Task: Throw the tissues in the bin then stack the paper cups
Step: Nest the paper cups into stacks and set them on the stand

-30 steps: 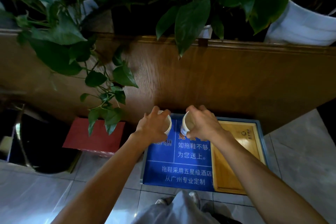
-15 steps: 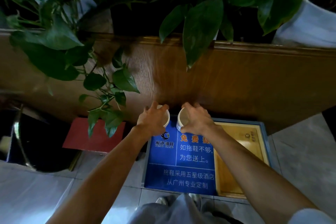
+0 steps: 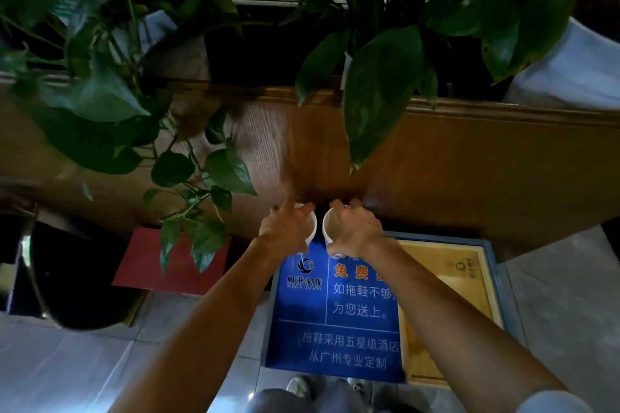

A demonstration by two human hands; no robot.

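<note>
Your one head camera looks steeply down past the wooden counter (image 3: 469, 161) to the tiled floor (image 3: 67, 362), close above your outstretched forearms.

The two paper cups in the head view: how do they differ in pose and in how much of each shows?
The left cup is mostly hidden under the left hand, only a sliver of rim showing; the right cup shows its open mouth and pale inside, tipped toward the left one. The right hand grips it. Both are white, held over the blue sign, mouths facing, not yet nested.
</note>
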